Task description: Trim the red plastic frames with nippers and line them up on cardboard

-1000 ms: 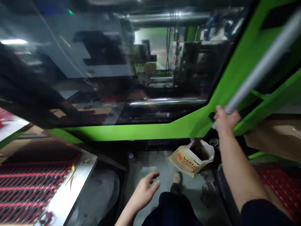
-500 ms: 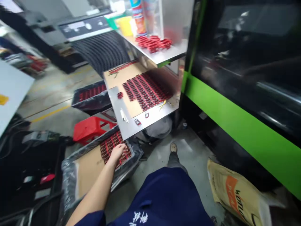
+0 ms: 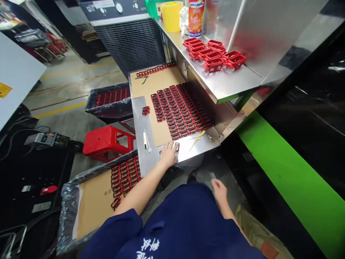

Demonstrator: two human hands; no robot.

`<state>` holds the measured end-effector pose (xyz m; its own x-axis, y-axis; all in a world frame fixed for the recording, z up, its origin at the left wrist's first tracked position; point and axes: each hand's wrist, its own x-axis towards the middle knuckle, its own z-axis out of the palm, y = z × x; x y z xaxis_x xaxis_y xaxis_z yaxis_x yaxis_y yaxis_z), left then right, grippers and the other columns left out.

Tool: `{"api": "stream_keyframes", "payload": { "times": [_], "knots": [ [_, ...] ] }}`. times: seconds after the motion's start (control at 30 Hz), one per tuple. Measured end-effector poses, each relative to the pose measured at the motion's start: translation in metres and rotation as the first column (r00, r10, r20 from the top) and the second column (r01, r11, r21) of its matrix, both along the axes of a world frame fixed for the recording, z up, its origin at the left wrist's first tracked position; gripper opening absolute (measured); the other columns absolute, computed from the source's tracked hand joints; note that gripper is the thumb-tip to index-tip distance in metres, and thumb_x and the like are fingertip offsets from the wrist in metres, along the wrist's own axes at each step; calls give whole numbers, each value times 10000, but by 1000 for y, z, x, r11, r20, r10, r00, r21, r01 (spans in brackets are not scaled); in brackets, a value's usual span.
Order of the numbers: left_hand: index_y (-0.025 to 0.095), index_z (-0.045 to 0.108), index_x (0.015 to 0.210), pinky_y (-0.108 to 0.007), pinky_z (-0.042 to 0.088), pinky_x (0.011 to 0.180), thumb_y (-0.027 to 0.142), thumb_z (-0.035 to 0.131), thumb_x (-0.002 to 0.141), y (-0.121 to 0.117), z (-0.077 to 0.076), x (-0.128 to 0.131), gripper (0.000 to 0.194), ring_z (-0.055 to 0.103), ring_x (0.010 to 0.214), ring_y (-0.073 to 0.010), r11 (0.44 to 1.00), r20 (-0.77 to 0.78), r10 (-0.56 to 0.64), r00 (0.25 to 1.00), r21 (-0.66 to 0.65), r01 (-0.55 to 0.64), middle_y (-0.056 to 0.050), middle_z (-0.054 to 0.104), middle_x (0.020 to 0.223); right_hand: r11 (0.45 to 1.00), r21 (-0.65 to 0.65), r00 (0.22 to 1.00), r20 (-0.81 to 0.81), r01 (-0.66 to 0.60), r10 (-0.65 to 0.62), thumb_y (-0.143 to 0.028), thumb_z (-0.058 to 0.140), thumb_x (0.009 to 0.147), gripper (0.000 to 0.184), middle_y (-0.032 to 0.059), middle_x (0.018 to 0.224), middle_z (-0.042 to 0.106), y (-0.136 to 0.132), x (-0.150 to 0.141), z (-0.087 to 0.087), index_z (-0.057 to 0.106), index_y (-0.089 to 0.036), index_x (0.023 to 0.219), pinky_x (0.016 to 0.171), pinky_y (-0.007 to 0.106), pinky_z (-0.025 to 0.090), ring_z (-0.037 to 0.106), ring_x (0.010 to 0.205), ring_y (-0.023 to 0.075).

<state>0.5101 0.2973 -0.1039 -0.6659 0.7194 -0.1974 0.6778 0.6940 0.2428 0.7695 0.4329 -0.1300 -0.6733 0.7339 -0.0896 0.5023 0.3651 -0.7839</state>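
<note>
My left hand lies at the front edge of the metal table, fingers stretched downward. Its fingertips touch or nearly touch a small dark-red rectangular frame; a second piece is mostly hidden beneath the hand. In front of my body, below the table's edge, hangs my right hand, fingers curled. A thin greyish thing seems to stick out from it, too blurred to name. Rows of red-and-black frames cover the cardboard sheet beyond my left hand.
Bright red frames sit on the raised shelf beside a spray can and yellow container. Left of the table are a red stool and a plastic-lined crate. A green-striped machine borders the right.
My left hand has moved from above the lined crate up onto the table's front edge, over the loose frames. My right hand has come into view. The table and shelf appear closer.
</note>
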Motion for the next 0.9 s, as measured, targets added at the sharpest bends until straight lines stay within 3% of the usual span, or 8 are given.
{"api": "stream_keyframes", "payload": {
  "times": [0.07, 0.13, 0.23, 0.3, 0.5, 0.67, 0.77, 0.9],
  "knots": [
    [204, 533, 1386, -511, 340, 1173, 100, 606, 811, 16, 3, -10, 588, 382, 1444, -350, 996, -9, -75, 997, -47, 75, -116, 432, 1582, 999, 25, 998, 49, -46, 45, -322, 638, 1024, 203, 46, 947, 653, 31, -38, -8, 664, -121, 1024, 798, 311, 578, 644, 832, 160],
    [190, 545, 1356, -508, 356, 1146, 71, 569, 814, 26, 2, -15, 555, 414, 1412, -339, 989, -6, -110, 994, -97, 109, -125, 459, 1560, 996, 78, 994, 103, -42, 34, -255, 642, 970, 174, 89, 1038, 663, 67, -75, -12, 679, -119, 1073, 905, 367, 554, 646, 956, 206],
    [164, 527, 1356, -504, 380, 1097, 54, 512, 840, 30, -4, -15, 527, 450, 1358, -330, 984, 16, -109, 994, -142, 110, -155, 470, 1536, 987, 160, 979, 203, 0, -33, -245, 608, 902, 368, 168, 1292, 586, 112, -113, -13, 650, -118, 1244, 1000, 401, 499, 582, 1162, 294],
    [143, 519, 1358, -504, 383, 1078, 52, 471, 871, 29, -8, -14, 498, 456, 1339, -333, 986, 40, -80, 996, -147, 85, -180, 450, 1539, 983, 183, 962, 270, -6, -44, -283, 599, 897, 451, 182, 1372, 532, 126, -124, -13, 611, -115, 1315, 1004, 405, 491, 563, 1196, 318],
    [139, 560, 1314, -487, 429, 1022, 98, 503, 894, 20, -12, -19, 425, 506, 1252, -338, 993, 167, -1, 986, -117, 21, -186, 581, 1360, 981, 195, 909, 406, 12, -92, -437, 592, 918, 621, 215, 1418, 477, 126, -140, -15, 505, -89, 1426, 970, 421, 502, 544, 1220, 358],
    [142, 547, 1318, -497, 456, 1031, 219, 654, 849, 15, -14, -27, 488, 488, 1286, -363, 999, 250, -28, 968, -12, 32, -190, 543, 1412, 979, 162, 902, 394, 120, -176, -370, 559, 903, 482, 215, 1413, 480, 126, -153, -16, 608, -91, 1293, 1030, 448, 455, 511, 1255, 352],
    [121, 586, 1233, -492, 490, 1015, 148, 703, 802, 13, -13, -37, 447, 544, 1241, -359, 995, 307, -69, 949, 96, 42, -198, 604, 1310, 968, 113, 911, 329, 224, -249, -354, 555, 871, 418, 221, 1369, 509, 126, -157, -12, 631, -83, 1179, 1080, 484, 411, 495, 1267, 343],
    [130, 512, 1307, -434, 494, 1078, 252, 821, 758, -6, 4, -45, 642, 574, 1253, -307, 945, 366, -129, 921, 326, 3, -174, 607, 1301, 944, -71, 931, 202, 322, -303, -588, 561, 807, 550, 231, 1151, 608, 112, -158, 13, 585, -104, 1067, 981, 503, 488, 563, 1150, 356]
  ]
}}
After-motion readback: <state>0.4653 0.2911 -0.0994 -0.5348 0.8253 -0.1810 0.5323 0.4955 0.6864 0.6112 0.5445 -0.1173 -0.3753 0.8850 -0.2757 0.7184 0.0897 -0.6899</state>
